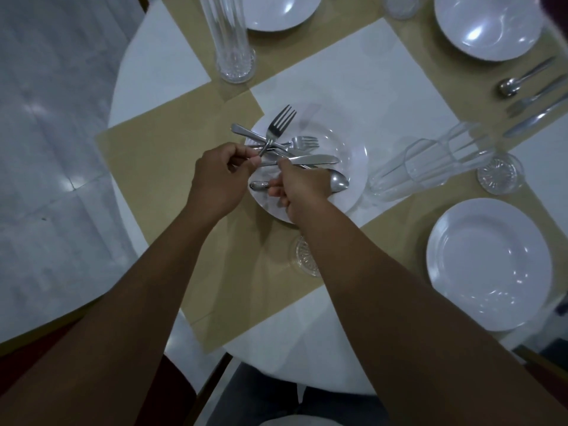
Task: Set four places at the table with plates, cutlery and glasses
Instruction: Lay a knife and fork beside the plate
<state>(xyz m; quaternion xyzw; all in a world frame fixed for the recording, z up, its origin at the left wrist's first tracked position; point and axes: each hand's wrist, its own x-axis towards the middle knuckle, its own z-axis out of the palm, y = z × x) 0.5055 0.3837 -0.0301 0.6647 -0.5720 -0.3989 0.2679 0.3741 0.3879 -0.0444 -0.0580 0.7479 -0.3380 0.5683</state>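
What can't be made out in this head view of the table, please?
Head view:
- Right hand: its back hides whether it grips the spoon or the knife.
- Glass: mostly behind the right forearm.
- Far plate: cut by the top edge.
- Cutlery set: blurred, cut by the right edge.

Home dining room, round table (322,348) with placemats (172,155), white plates (488,265), tiled floor (46,118)

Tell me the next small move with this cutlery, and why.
Probably lift the fork pinched by the left hand clear while the right hand pinches the knife: it crosses a second fork on the centre plate, and the near right plate lacks cutlery.
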